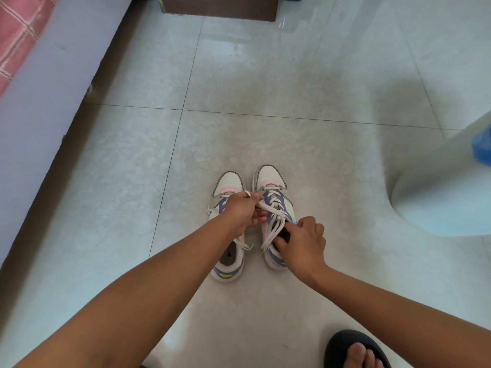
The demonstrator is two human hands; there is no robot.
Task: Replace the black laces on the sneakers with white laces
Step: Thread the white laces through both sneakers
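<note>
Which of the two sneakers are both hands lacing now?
The right-hand sneaker: the left hand and right hand hold its white lace. The other sneaker lies untouched.

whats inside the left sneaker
The left sneaker shows a grey insole with a small dark mark at its open heel. Farther in, the left hand and forearm cover the tongue and opening, so nothing more can be seen.

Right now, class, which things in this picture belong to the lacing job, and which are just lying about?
Part of the job:
right sneaker
left sneaker
white lace
left hand
right hand

Just lying about:
black slipper
blue bag
brown box
pink checked cloth
</note>
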